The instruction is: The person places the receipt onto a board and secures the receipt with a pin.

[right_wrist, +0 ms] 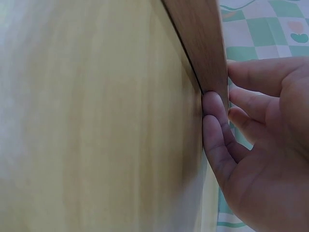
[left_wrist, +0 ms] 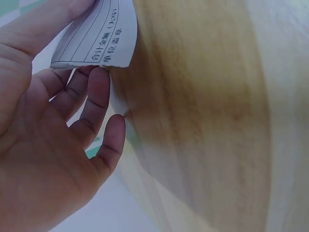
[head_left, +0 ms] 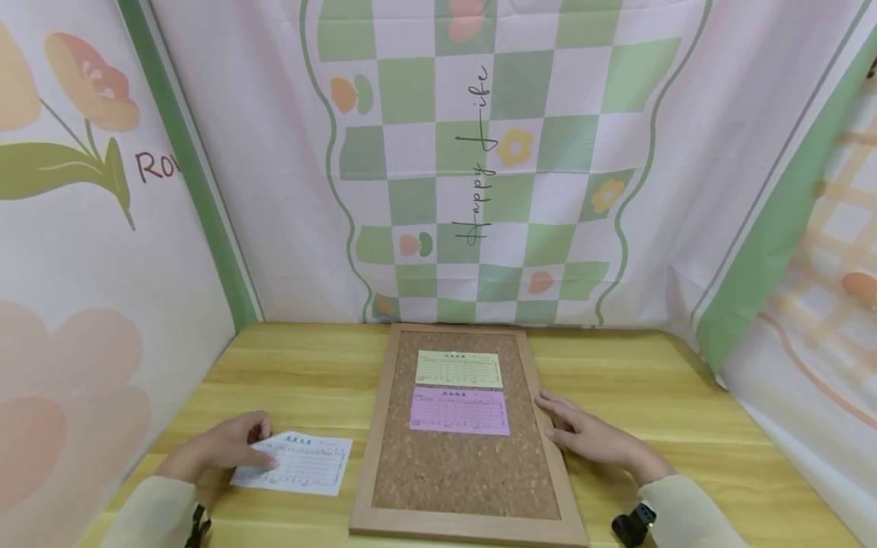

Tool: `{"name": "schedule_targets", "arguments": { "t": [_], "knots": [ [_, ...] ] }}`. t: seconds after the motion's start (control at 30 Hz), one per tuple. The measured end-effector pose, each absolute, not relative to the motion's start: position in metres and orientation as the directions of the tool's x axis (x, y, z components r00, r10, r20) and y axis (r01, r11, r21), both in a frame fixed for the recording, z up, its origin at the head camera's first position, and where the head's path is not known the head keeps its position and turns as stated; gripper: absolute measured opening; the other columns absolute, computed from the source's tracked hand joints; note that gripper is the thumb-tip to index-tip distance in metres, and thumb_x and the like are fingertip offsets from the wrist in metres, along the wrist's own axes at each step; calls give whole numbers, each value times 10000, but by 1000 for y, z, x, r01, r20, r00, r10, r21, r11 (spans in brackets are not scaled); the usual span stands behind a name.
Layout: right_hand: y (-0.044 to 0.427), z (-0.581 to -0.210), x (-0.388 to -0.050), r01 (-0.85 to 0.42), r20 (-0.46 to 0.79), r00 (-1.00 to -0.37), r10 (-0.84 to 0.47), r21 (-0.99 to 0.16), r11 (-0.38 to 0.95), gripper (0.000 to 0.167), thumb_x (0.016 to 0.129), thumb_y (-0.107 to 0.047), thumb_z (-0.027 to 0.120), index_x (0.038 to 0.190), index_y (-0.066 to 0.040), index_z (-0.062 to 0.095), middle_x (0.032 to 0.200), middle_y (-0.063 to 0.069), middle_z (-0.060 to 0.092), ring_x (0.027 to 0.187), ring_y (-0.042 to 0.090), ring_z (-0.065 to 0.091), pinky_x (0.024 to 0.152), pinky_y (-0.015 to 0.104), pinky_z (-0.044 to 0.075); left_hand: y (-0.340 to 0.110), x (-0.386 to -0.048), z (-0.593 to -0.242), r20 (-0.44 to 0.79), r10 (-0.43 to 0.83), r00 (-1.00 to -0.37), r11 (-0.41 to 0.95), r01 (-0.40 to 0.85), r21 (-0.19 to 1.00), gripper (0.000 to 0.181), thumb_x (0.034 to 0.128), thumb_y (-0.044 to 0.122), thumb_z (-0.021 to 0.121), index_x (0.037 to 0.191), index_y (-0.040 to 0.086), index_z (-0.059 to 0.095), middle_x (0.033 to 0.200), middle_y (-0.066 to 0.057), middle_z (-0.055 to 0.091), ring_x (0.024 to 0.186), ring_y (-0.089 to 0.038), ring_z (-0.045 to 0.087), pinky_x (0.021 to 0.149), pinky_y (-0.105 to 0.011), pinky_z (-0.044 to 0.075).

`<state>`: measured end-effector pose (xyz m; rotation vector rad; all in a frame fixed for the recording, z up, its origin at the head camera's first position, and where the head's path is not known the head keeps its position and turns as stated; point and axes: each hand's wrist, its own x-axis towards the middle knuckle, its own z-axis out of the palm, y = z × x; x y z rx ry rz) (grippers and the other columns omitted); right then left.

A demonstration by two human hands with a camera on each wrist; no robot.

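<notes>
My left hand (head_left: 236, 445) pinches a white printed receipt slip (head_left: 308, 464) between thumb and fingers, to the left of the cork board (head_left: 466, 476). In the left wrist view, one end of the slip (left_wrist: 104, 43) curves up under the thumb, while the lower fingers are loosely bent. A yellow receipt slip (head_left: 459, 370) lies on the upper part of the board, with a purple one (head_left: 459, 411) just below it. My right hand (head_left: 592, 438) rests at the board's right edge, its fingertips touching the wooden frame (right_wrist: 203, 43).
The board lies on a wood-grain table (head_left: 637, 396), its far end close to a checkered curtain (head_left: 479, 190). Printed cloth (head_left: 89, 251) hangs at the left, and more cloth (head_left: 822, 304) hangs at the right.
</notes>
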<state>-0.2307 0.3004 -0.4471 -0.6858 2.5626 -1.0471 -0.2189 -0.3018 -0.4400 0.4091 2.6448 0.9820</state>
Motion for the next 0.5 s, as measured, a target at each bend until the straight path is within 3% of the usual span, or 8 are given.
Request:
{"name": "schedule_targets", "arguments": {
  "t": [0.23, 0.5],
  "knots": [
    [300, -446, -230, -306, -84, -843, -531, -737, 603, 637, 1061, -259, 517, 1552, 47, 252, 1603, 307, 106, 1434, 535, 120, 1074, 656, 231, -301, -217, -439, -163, 374, -913, 712, 170, 682, 436, 779, 144, 854, 953, 54, 465, 898, -60, 477, 850, -228, 452, 733, -316, 392],
    [299, -446, -231, -307, -81, -848, -524, -730, 610, 634, 1057, -259, 527, 1552, 39, 265, 1603, 300, 124, 1435, 526, 134, 1075, 630, 258, -299, -218, -440, -226, 285, -931, 763, 78, 642, 419, 777, 216, 869, 1003, 76, 546, 935, -38, 561, 867, -211, 507, 788, -388, 428]
  ]
}}
